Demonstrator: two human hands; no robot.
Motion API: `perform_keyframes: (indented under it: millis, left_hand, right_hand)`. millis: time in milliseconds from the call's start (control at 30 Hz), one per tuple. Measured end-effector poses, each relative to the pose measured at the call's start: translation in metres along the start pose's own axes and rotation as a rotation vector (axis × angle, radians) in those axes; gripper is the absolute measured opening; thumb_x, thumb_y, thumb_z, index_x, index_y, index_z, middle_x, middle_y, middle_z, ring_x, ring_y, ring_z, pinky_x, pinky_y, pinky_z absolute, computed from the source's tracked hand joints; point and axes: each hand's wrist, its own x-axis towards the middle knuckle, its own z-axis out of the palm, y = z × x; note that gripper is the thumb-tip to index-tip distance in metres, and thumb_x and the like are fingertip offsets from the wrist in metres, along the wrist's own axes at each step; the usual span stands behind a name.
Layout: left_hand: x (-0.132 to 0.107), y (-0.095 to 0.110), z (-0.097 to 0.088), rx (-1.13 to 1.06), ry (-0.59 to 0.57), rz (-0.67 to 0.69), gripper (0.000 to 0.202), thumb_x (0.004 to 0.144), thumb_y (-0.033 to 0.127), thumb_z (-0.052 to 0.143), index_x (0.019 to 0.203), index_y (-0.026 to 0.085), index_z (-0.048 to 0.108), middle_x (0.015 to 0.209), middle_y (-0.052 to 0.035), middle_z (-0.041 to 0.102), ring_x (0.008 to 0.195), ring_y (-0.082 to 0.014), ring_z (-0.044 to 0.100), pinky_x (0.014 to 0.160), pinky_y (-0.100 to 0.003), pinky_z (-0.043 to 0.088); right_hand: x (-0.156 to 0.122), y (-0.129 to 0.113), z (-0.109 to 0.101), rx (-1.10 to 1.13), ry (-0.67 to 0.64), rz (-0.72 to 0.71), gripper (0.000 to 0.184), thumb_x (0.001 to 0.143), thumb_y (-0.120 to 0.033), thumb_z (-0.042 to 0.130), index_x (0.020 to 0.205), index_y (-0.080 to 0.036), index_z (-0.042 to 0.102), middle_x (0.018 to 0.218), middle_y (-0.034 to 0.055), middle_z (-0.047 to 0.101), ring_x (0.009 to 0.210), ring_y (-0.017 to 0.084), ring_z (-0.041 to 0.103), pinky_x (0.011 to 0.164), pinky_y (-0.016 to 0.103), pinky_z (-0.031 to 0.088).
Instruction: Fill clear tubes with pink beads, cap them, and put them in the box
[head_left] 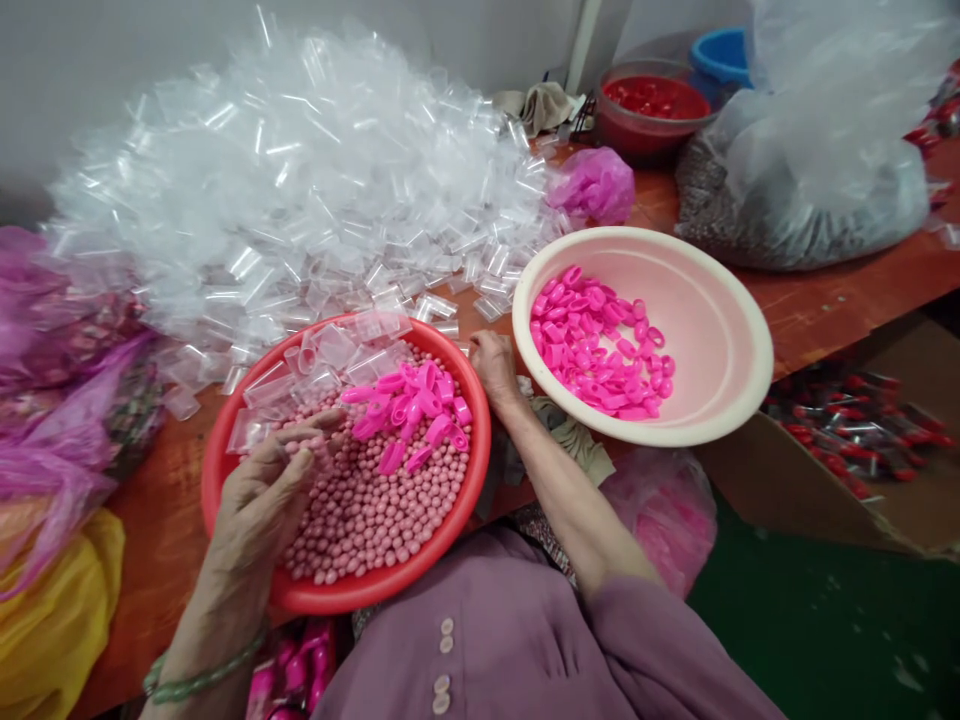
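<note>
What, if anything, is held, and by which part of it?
That cannot be told: the left hand is over pink beads, the right hand beside the red basin.

A plain grey wall (pixel 487 35) faces me, pale across most of its width and sinking into shadow low on the left side. A whitish pipe or post (pixel 582 48) stands upright there, leaning a little, and past it the grey carries on to the right. The long bench (pixel 814 312) runs along beneath, its top a reddish orange with a faint sheen, its front edge slanting away at the right. Below that edge gapes an open brown cardboard box (pixel 772 485). The floor (pixel 787 630) is deep green, flecked with pale marks. Light lies soft over the bench and weaker down by the floor
</note>
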Motion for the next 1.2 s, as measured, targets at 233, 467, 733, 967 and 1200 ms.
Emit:
perform_keyframes:
  millis: [233,467,733,967,1200]
  left_hand:
    - [0.0,0.0,0.005,-0.101,0.093,0.112,0.02,0.074,0.028,0.08,0.088,0.018,0.071,0.113,-0.0063,0.073,0.09,-0.0128,0.069,0.084,-0.021,0.056]
    - [-0.006,0.012,0.034,-0.289,0.025,0.064,0.026,0.07,0.027,0.082,0.087,0.018,0.065,0.091,-0.0021,0.073,0.078,-0.0131,0.07,0.078,-0.027,0.057]
    - [-0.006,0.01,0.067,-0.418,0.005,-0.024,0.035,0.059,0.022,0.088,0.074,0.015,0.058,0.085,0.0006,0.068,0.068,-0.0074,0.063,0.064,-0.019,0.051]
    - [-0.012,0.003,0.067,-0.591,-0.02,-0.072,0.039,0.057,0.027,0.09,0.089,0.014,0.073,0.082,-0.0021,0.073,0.069,-0.0099,0.066,0.065,-0.022,0.054]
    - [-0.021,-0.002,0.059,-0.325,0.14,0.124,0.026,0.061,0.033,0.088,0.076,0.017,0.073,0.066,0.0031,0.064,0.061,-0.0078,0.056,0.058,-0.021,0.046]
  right_hand:
    - [0.014,-0.025,-0.015,0.373,0.179,-0.082,0.03,0.09,-0.021,0.04,0.116,-0.014,0.054,0.116,0.0102,0.066,0.108,0.017,0.061,0.099,0.033,0.048]
    - [-0.014,-0.072,-0.051,0.873,-0.068,-0.312,0.038,0.08,-0.029,0.07,0.115,-0.023,0.057,0.121,0.0064,0.067,0.113,0.018,0.064,0.106,0.037,0.047]
    - [-0.066,-0.092,-0.052,1.042,-0.324,-0.226,0.037,0.079,-0.02,0.075,0.113,-0.027,0.062,0.121,0.0037,0.068,0.115,0.02,0.066,0.105,0.04,0.051]
    - [-0.089,-0.109,-0.049,0.669,-0.217,-0.357,0.027,0.084,-0.028,0.071,0.11,-0.024,0.068,0.132,0.0083,0.063,0.125,0.023,0.059,0.109,0.045,0.046]
    - [-0.102,-0.11,-0.035,0.723,-0.217,-0.252,0.02,0.083,-0.034,0.071,0.101,-0.024,0.07,0.097,0.0027,0.073,0.093,0.019,0.069,0.089,0.039,0.057]
